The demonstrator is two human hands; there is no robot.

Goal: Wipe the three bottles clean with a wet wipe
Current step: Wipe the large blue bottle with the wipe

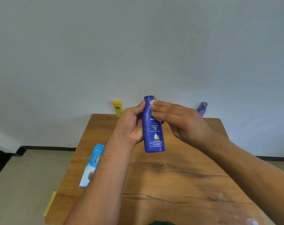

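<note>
the person is holding the nivea body milk bottle [154,138] up in the air over the far half of the wooden table [170,184], label facing the camera, probably so that every side can be reached without the tabletop getting in the way. the left hand [132,127] is wrapping it from the 9 o'clock side, fingers curling behind the body and the thumb lying along its upper edge, steadying it against the rubbing. the right hand [180,120] is coming in from 3 o'clock with its fingers fairly straight and close together, pressing a small bunched wet wipe [152,102] flat against the bottle's upper part. the thumb is hidden, so whether it is also pinching the wipe cannot be told.

the bottle is looking like smooth, glossy dark blue plastic, tall and slightly waisted, so it is likely to be slippery once damp. the wipe is showing as soft white cloth peeking out round the fingertips.

from the held bottle, a squat yellow bottle [117,108] is standing at 10 o'clock and a slimmer blue bottle [202,109] at 2 o'clock, both at the table's far edge, well apart. a limp blue-and-white wipes packet [91,168] is lying at 8 o'clock on the table's left edge, its opening turned upward.
</note>
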